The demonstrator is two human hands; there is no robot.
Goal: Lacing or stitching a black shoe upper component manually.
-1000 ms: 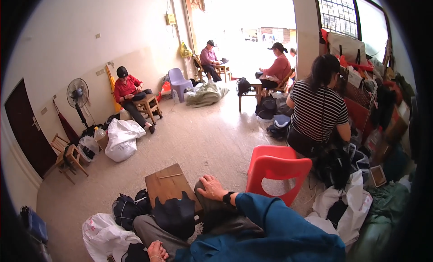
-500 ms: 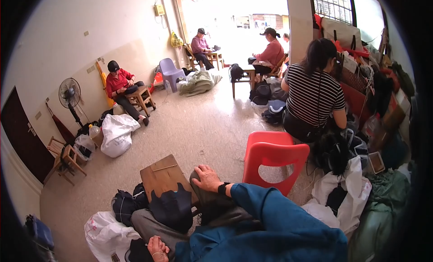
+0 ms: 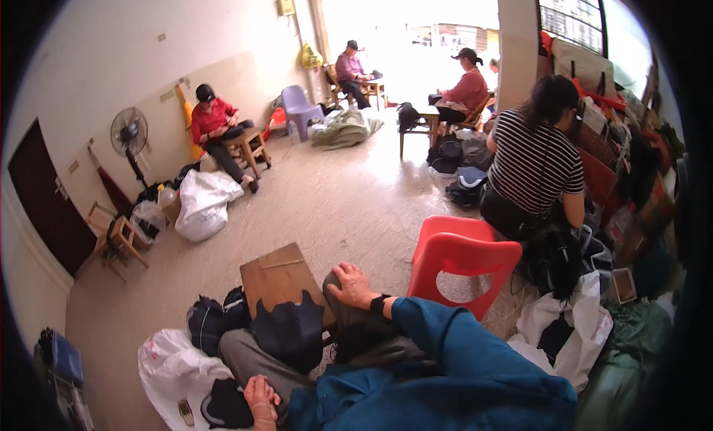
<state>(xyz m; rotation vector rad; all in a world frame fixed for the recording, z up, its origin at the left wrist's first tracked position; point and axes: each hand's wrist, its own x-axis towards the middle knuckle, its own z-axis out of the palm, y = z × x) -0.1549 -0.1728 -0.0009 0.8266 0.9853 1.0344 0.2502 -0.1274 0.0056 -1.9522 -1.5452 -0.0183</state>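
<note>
My right hand (image 3: 352, 286) lies spread over my right knee, fingers stretched and holding nothing, with a black band at the wrist. Low in the view, my left hand (image 3: 261, 400) rests on my left thigh with its fingers loosely curled in; no object shows in it. Dark navy cut fabric (image 3: 288, 331) drapes from the near end of a small wooden stool (image 3: 276, 273) between my knees. Beside my left hand is a dark curved cloth piece (image 3: 226, 405), lying on a white sack (image 3: 174, 371) with a small phone-like object (image 3: 186, 412).
Dark bundles (image 3: 208, 320) sit left of the stool. A red plastic chair (image 3: 468, 260) stands at my right, near a person in a striped top (image 3: 538, 160) and open white sacks (image 3: 575, 320). Other people sit farther back. A white sack (image 3: 204, 204) and a fan (image 3: 130, 134) are at left.
The view has shifted, so the room appears slightly to the right and, on the left side, higher. My right hand stays on the knee, my left on the thigh.
</note>
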